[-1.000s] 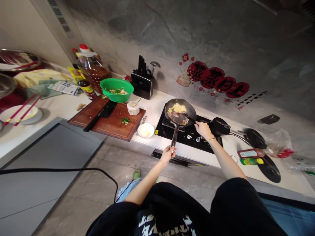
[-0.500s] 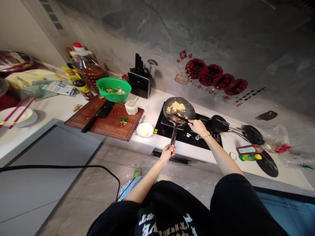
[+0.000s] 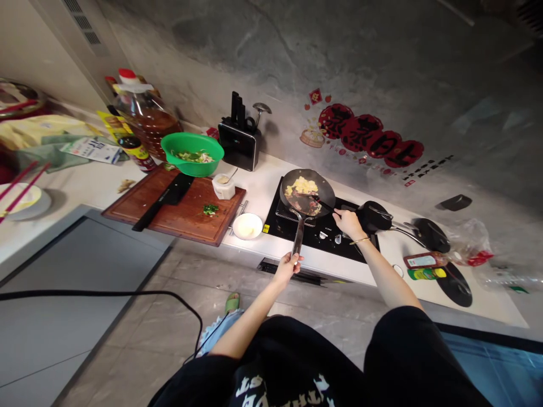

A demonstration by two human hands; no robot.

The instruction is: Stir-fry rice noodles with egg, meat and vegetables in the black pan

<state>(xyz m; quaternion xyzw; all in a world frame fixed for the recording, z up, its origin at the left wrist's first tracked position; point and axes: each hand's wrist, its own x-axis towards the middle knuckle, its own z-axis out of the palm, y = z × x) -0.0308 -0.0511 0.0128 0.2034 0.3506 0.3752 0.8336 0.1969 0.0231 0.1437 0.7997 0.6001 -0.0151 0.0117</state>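
Note:
A dark wok (image 3: 326,187) sits on the black hob (image 3: 360,243) with yellow scrambled egg (image 3: 306,184) at its far side and darker reddish food near the front. My left hand (image 3: 287,265) is closed round the end of the wok's long metal handle (image 3: 298,236). My right hand (image 3: 348,223), with a gold bangle at the wrist, grips a dark spatula (image 3: 319,202) whose blade lies in the food.
Left of the hob lie a small white bowl (image 3: 248,225), a wooden cutting board (image 3: 169,212) with a cleaver (image 3: 163,198), a white cup (image 3: 223,185) and a green bowl (image 3: 192,153). A knife block (image 3: 238,144) stands behind. Black pans and sauce bottles (image 3: 425,260) lie right.
The spatula blade has shifted within the wok's front part and my right hand has drawn back slightly to the right. My left hand keeps its grip on the handle.

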